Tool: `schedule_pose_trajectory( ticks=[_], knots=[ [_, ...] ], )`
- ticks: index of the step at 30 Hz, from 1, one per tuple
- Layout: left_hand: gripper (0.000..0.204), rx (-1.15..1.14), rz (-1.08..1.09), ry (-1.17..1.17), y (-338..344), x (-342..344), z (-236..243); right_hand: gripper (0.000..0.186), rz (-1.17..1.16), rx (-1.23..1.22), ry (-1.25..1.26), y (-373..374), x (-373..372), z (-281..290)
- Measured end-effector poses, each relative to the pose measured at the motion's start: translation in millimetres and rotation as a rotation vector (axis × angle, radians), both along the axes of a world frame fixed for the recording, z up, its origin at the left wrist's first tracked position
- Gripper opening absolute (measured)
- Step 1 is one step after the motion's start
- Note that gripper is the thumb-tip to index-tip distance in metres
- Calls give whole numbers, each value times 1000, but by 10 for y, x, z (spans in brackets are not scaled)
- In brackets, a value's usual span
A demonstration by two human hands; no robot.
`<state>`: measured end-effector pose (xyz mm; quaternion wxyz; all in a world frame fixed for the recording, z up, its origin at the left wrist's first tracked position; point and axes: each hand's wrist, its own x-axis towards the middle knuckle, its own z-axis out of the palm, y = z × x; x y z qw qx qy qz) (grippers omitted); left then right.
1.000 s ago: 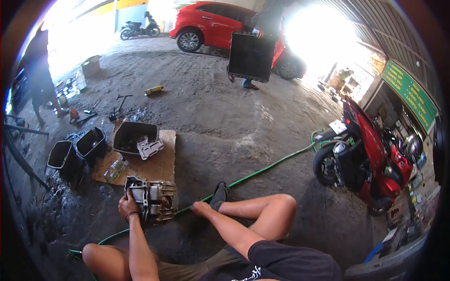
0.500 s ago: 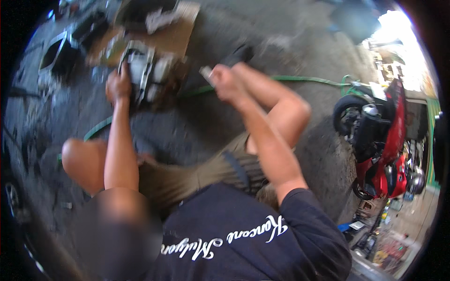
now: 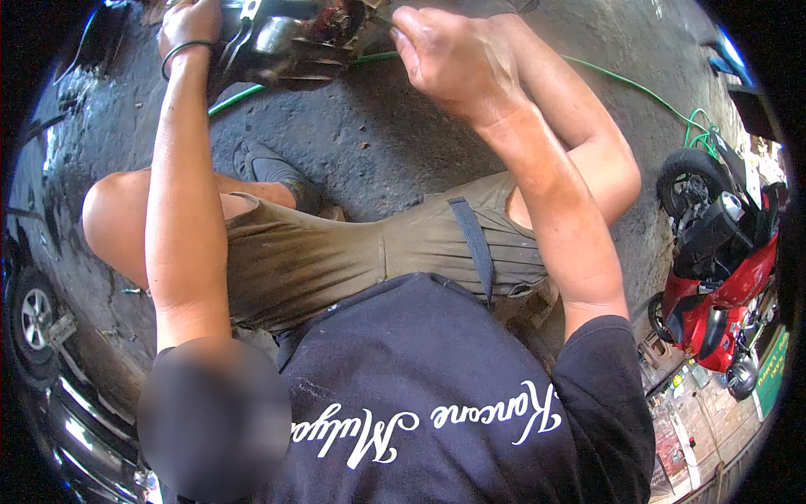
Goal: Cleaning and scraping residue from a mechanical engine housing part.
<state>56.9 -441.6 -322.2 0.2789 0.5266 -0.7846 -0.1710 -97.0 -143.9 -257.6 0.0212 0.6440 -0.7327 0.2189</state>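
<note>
At the top of the head view, a dark, glossy metal engine casing (image 3: 290, 38) with ribs and a pale bracket is cut off by the picture's edge. My left hand (image 3: 189, 29), a dark band at its wrist, has its fingers closed on the casing's left end. My right hand (image 3: 449, 63) is raised just right of the casing, fingers curled into a fist; whatever it grips is hidden. My bare legs, in olive shorts (image 3: 353, 252), are bent beneath both forearms.
A green hose (image 3: 621, 84) crosses the floor behind the casing and coils at the right, by a red scooter (image 3: 714, 302). A dark car's wheel (image 3: 35, 323) shows at the far left. My shoe (image 3: 277, 172) rests on the dark, stained floor (image 3: 353, 134).
The view has tipped down, losing most containers and cardboard. My right hand has risen nearer the camera; a small pale object seen in it half a second ago is now hidden.
</note>
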Motion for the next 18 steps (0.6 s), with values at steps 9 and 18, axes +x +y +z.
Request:
schedule_pose_trajectory(
  ticks=[9,18],
  knots=[
    [59,23,-25,20,52,-39,84,17,-148,180,33,-219,123,203],
    [63,0,28,-57,76,-48,31,24,-259,253,-335,-108,162,90]
  ],
)
